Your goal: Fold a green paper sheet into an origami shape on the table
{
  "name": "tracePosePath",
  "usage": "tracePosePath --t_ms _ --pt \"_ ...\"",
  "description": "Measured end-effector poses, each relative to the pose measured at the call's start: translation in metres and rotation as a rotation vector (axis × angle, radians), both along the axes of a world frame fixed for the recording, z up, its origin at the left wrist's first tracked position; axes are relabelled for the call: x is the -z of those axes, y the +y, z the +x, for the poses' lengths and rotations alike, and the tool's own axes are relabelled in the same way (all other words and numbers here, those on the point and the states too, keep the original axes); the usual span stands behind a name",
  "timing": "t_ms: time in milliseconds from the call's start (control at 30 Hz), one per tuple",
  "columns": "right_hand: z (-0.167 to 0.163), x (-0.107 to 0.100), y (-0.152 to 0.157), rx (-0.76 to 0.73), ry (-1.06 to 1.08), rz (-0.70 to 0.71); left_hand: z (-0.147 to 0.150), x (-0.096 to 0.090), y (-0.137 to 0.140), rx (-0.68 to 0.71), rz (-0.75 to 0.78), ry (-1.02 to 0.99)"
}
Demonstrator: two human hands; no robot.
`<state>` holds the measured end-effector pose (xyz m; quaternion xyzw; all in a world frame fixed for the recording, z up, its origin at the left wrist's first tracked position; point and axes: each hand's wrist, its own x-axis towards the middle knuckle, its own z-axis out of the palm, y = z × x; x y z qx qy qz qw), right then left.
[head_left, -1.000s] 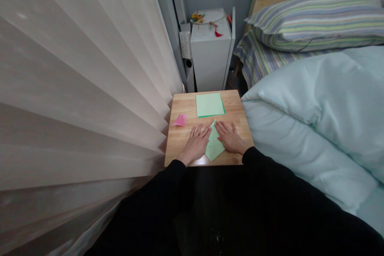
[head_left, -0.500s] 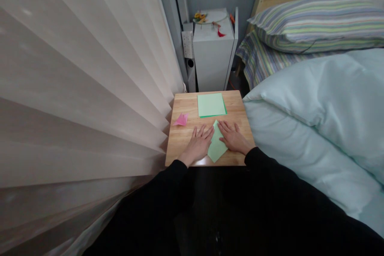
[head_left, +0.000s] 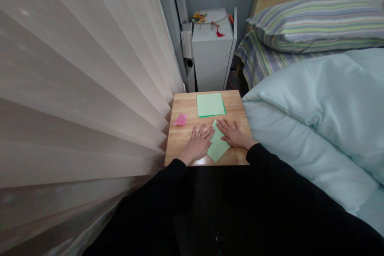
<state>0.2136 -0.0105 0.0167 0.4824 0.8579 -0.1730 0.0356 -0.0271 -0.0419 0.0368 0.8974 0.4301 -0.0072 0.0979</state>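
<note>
A folded sheet of light green paper (head_left: 218, 148) lies flat on the small wooden table (head_left: 180, 150), its narrow tip pointing away from me. My left hand (head_left: 198, 143) rests on the paper's left edge with its fingers spread. On the other side, my right hand (head_left: 232, 133) lies flat with its fingertips near the upper tip, covering part of the right edge. Beyond the hands is a stack of square green paper (head_left: 211, 105), pale on top with a darker green edge below. A pink folded paper piece (head_left: 180, 119) sits at the table's left.
A pleated curtain (head_left: 90, 88) hangs close along the table's left side. To the right is a bed with a pale blue quilt (head_left: 300, 120) and a striped pillow (head_left: 324, 24). Behind the table stands a white cabinet (head_left: 211, 62) with small decorations on top.
My right hand has shifted slightly to the right and lower. More of the green paper's lower right part shows. My left hand has barely moved.
</note>
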Motion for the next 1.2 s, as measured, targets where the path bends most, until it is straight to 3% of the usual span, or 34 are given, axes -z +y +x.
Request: tracePosePath --t_ms 333,667,933,1200 --pt "-0.002 -0.005 0.001 0.008 0.002 -0.041 -0.002 -0.008 0.009 -0.009 -0.061 -0.074" --pt "-0.015 -0.007 -0.007 0.09 0.053 0.165 0.007 0.005 0.014 -0.034 0.087 -0.072" --pt "-0.021 -0.003 -0.007 0.118 0.063 0.233 0.006 0.006 0.014 -0.02 0.087 -0.007" --pt "-0.018 -0.006 -0.005 0.09 0.053 0.206 0.004 0.0 0.018 0.013 0.042 -0.009"
